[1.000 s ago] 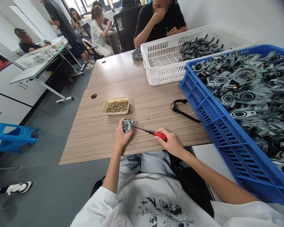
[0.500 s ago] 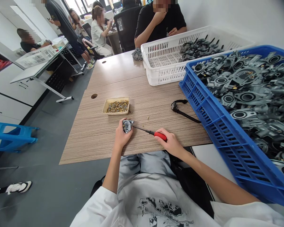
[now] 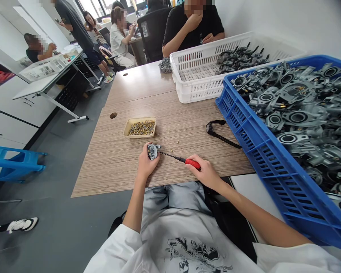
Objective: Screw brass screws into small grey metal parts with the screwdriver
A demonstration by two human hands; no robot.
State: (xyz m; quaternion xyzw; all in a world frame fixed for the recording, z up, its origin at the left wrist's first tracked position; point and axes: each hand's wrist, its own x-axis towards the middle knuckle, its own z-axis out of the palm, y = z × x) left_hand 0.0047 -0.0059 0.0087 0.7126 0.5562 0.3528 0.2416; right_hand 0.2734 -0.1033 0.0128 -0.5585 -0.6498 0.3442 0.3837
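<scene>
The grey metal part [image 3: 152, 151] I'm watching is held just above or on the near half of the bench [image 3: 102, 163]; I can't tell from here whether it touches the wood. My left hand [image 3: 147, 161] is curled around it, thumb and fingers closed on its sides, its hollow face turned up. A screwdriver [image 3: 182, 159] runs to the part's right edge, though I can't make out whether the tip is seated. My right hand [image 3: 203, 170] is wrapped around its red handle, fingers closed. Just beyond the shaft I see two small brass pieces [image 3: 171, 150] lying loose, and farther out, a cream tray [image 3: 155, 129] filled with more brass bits. To the right a black watch [image 3: 209, 128] lies with its strap against the blue crate [image 3: 244, 132], which is heaped with grey castings [image 3: 297, 116]. Behind that is a white crate [image 3: 199, 91], dark-handled parts bunched at its right, and a black-shirted person sits beyond [image 3: 172, 30].
</scene>
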